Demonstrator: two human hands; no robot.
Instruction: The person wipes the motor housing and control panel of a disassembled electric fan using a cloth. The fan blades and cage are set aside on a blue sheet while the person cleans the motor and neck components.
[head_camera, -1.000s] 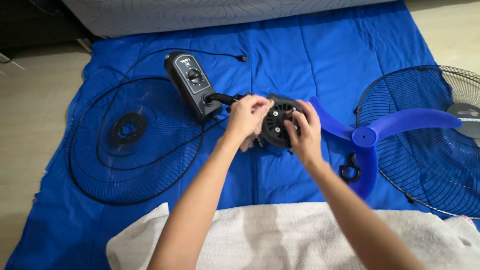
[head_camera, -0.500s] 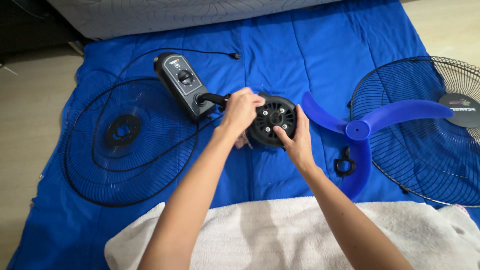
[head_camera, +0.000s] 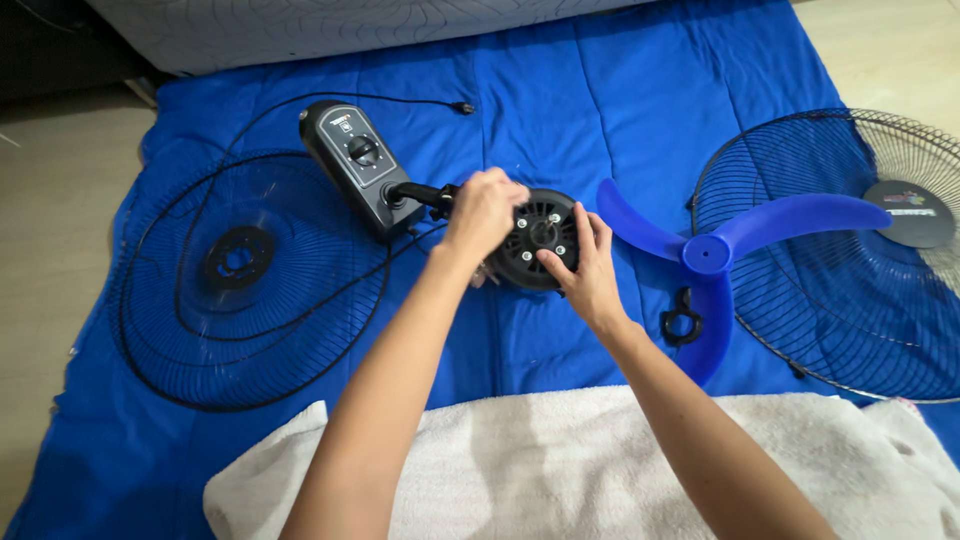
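A black round fan motor housing (head_camera: 543, 232) lies on a blue quilt (head_camera: 620, 110), joined by a short neck to a black control base (head_camera: 352, 165) with a knob. My left hand (head_camera: 485, 208) is closed over the housing's left side and grips a pinkish cloth (head_camera: 487, 273), which peeks out under the palm. On the housing's right edge rests my right hand (head_camera: 585, 268), holding it with fingertips on the vented front face.
A black wire grille (head_camera: 240, 275) lies to the left, and a blue three-blade propeller (head_camera: 712, 255) to the right. Beyond it sits a second grille (head_camera: 850, 270). A black ring nut (head_camera: 680, 323) sits by the blade. A white towel (head_camera: 600, 460) lies nearest me.
My left hand has slid with the cloth from the housing's front face to its left side, uncovering the face. My right hand has shifted slightly on the right edge.
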